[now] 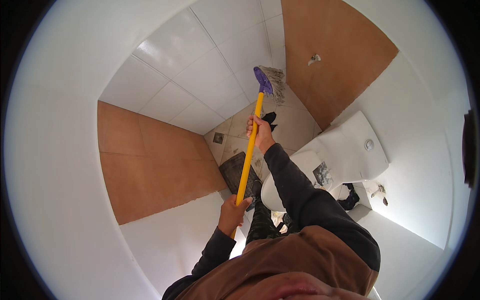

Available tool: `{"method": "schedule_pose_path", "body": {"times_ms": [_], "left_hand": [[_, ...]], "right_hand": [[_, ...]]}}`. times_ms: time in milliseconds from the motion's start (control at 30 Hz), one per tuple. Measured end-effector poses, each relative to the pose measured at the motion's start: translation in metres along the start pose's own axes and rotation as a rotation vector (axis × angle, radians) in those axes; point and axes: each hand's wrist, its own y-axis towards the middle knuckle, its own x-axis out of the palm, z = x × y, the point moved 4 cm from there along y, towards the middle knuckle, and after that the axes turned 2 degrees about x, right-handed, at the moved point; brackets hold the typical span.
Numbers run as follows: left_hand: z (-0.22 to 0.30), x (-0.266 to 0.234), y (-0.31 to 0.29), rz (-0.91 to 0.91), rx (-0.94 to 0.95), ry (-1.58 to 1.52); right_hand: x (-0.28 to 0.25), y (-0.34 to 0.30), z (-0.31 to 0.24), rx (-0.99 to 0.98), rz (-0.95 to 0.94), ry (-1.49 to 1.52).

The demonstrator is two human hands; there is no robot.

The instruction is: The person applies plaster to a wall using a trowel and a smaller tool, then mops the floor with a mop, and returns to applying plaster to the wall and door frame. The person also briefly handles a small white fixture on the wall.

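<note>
A mop [247, 167] with a yellow handle, a purple head plate and grey-white strings slants across the middle of the head view. Low on its handle, my left hand [232, 215] is closed around the shaft. Farther up, my right hand [261, 134] also grips it, fingers wrapped round the yellow pole. The mop's strings [276, 84] hang near the corner where the white-tiled wall [210, 65] meets the brown wall panel [332, 55]; whether they touch the wall or floor I cannot tell. Just beyond my right hand lies a black scrap [270, 120] on the stained floor.
To the right stands a white toilet [345, 150] with a grey patch on its lid. A dark mat [234, 172] lies by my foot, near a square floor drain [218, 138]. Behind the toilet sits a black bag [350, 197]. Brown tiles [155, 157] line the left wall.
</note>
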Motion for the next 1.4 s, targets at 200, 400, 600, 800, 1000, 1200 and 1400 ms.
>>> {"method": "schedule_pose_path", "body": {"times_ms": [200, 400, 600, 800, 1000, 1200, 1400], "left_hand": [[0.009, 0.0, -0.003, 0.441, 0.323, 0.398], [-0.022, -0.02, 0.026, 0.138, -0.019, 0.012], [-0.036, -0.033, 0.005, -0.086, -0.161, -0.195], [-0.074, -0.031, -0.011, -0.203, -0.386, -0.393], [-0.109, -0.034, 0.001, -0.269, -0.479, -0.473], [-0.132, -0.033, 0.001, -0.345, -0.461, -0.525], [-0.14, -0.046, 0.009, -0.421, -0.39, -0.541]], "right_hand": [[-0.004, 0.011, 0.015, -0.07, 0.174, -0.356], [-0.02, 0.027, 0.036, -0.012, -0.024, -0.277], [-0.084, 0.082, 0.037, 0.239, 0.07, 0.158], [-0.141, 0.171, 0.0, 0.107, 0.156, 0.337], [-0.175, 0.241, -0.013, 0.111, 0.183, 0.026], [-0.209, 0.272, 0.039, 0.227, 0.383, -0.091], [-0.21, 0.252, 0.084, 0.496, 0.411, 0.028]]}}
